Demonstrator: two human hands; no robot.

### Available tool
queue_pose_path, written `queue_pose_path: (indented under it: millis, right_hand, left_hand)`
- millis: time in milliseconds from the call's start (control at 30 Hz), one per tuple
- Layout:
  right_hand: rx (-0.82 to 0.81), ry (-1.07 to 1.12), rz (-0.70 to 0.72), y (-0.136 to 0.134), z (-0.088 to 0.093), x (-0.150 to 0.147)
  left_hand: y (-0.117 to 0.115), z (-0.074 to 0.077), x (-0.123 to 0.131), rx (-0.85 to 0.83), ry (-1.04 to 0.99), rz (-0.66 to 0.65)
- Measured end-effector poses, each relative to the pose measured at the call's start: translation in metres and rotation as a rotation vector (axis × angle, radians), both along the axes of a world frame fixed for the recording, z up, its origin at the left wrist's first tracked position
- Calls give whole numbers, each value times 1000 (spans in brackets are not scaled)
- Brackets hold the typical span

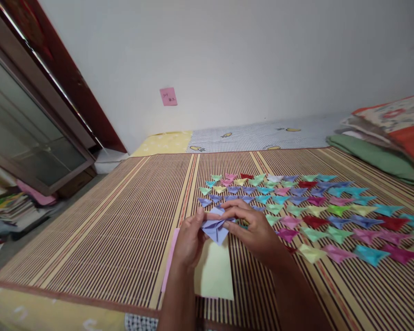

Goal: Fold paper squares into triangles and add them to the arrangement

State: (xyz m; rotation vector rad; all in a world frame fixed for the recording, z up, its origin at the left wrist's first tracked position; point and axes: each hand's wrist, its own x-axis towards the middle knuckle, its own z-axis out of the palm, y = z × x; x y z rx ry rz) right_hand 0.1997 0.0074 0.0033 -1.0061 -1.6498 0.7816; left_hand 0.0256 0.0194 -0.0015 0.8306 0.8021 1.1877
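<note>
A crisp lavender piece of folded paper (218,236) is held in the air between two bare hands, above the near middle of a brown-and-tan striped woven mat (106,230). Holding it from both sides probably keeps its layered flaps steady and under control. Beneath it lie a flat pale yellow paper sheet (214,272) and, peeking out at the left, a pink paper sheet (170,253), perhaps kept there for easy reach. To the right and farther away, small multicoloured folded paper pieces (316,211) stand apart from the loose sheets in roughly even rows, seemingly to keep them orderly and uncrushed.

Both forearms reach in from the near edge. The left hand (190,236) is raised, its thumb and fingers pinching the paper's left side. The right hand (255,227) arches over from the right, wrist bent inward, fingertips gripping the opposite side.
</note>
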Motion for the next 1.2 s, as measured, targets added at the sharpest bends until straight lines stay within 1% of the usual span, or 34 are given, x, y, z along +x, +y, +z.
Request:
queue_pose_path:
  millis: [167,300,400,567,700,833,967,1100,1200]
  right_hand:
    - [-60,106,-6,6,-10,-3]
    - [-109,197,-23,7,-11,-7]
    - [-150,199,-47,6,-10,-11]
    - [-197,169,-65,5,-9,-12]
    - [-129,157,-78,6,-9,-10]
    - [-77,209,-35,8,-11,-8]
    - [-52,221,-47,8,-11,-9]
    - [-60,196,-93,6,-7,-8]
    - [-21,170,-80,4,-5,-6]
  left_hand:
    - [-1,-3,0,110,85,11]
    - [1,-7,-1,171,194,18]
    - [1,-6,-1,176,251,33]
    - [-2,-1,1,183,255,76]
    - [-3,0,0,196,287,34]
    - [-4,-1,-1,230,317,-29]
    - [-3,-3,-1,274,346,-17]
    - [-3,-3,-1,269,355,-22]
    - [-4,-1,0,265,363,-29]
